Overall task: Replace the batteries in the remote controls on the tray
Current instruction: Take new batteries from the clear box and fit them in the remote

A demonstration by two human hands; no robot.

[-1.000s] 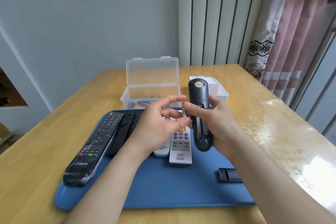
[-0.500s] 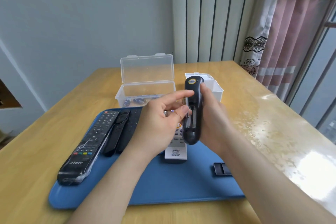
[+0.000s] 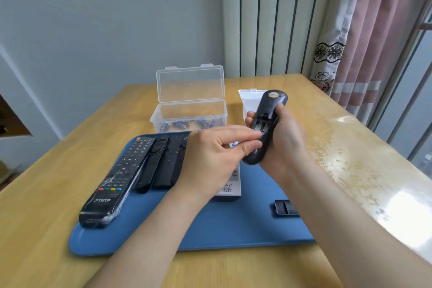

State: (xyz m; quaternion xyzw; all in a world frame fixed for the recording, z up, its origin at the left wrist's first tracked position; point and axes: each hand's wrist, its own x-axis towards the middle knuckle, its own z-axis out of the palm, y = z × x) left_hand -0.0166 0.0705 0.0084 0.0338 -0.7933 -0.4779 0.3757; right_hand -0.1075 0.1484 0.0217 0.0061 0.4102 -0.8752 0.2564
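Note:
My right hand (image 3: pixel 287 138) grips a dark remote (image 3: pixel 268 112) above the blue tray (image 3: pixel 210 229), back side facing me and battery compartment uncovered. My left hand (image 3: pixel 217 154) reaches across to it; thumb and index fingertips pinch a small battery (image 3: pixel 258 135) at the compartment, mostly hidden by the fingers. The remote's black cover (image 3: pixel 286 207) lies on the tray's right side. On the tray's left lie a large black JYHTF remote (image 3: pixel 117 182) and two slim black remotes (image 3: pixel 161 166). A white remote (image 3: pixel 230 190) shows partly under my left wrist.
An open clear plastic box (image 3: pixel 189 112) holding several blue batteries stands behind the tray. A white box (image 3: pixel 249 100) sits to its right, partly behind the held remote. The wooden table (image 3: pixel 350 159) is glossy on the right, by a curtain and window.
The held remote has tilted with its top toward the right. My left fingertips have moved from beside the remote down into the battery compartment. The camera view shifted slightly.

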